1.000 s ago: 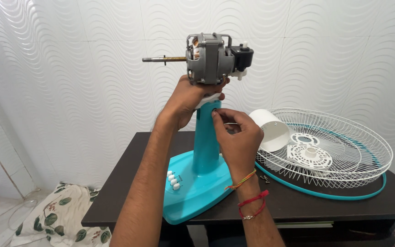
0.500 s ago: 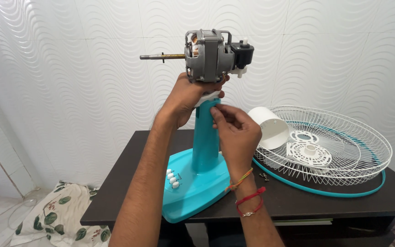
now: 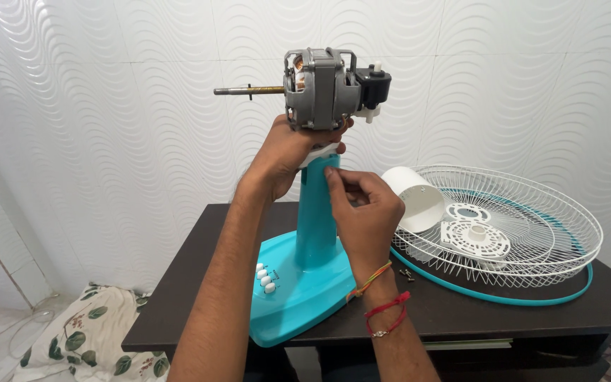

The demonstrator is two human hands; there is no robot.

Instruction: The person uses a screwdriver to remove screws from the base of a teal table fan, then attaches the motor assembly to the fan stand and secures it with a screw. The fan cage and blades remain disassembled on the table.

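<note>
One head-worn view, looking forward and slightly down (close range) over the dark table [image 3: 461, 311]; wall behind.

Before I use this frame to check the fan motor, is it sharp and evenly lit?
Head view: motor and both hands, left hand and right hand, are sharp; lighting is soft and even; faint glare on the teal base; edges bend slightly.

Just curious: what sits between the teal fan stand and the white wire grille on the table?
In the head view, the right hand, a white plastic cup-shaped cover and small screws.
</note>
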